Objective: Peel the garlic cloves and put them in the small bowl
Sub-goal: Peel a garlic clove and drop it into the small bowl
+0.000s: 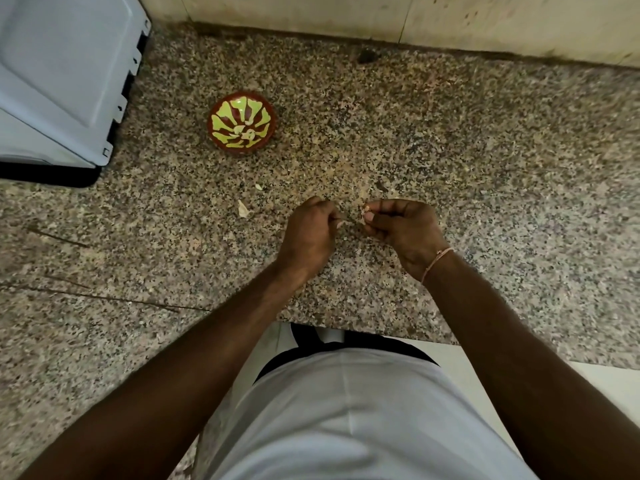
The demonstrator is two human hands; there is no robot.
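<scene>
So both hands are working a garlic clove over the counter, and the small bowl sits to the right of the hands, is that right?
Not quite. The head view shows the bowl to the left of the hands and farther back on the counter. The rest holds: the left hand and right hand work a garlic clove over the counter.

You are standing at a speckled granite surface [450, 140] in brown, black and cream, running back to a pale wall. On it, toward the back left, sits the small bowl [242, 123] — red-brown outside, with a yellow-green petal pattern inside — and a few pale pieces lie at its bottom. A pale blue-grey appliance [59, 77] with a black base stands on the far left corner. Nearer you, two scraps of garlic skin [243, 208] lie loose on the stone, well apart from the bowl — one just behind the other.
</scene>
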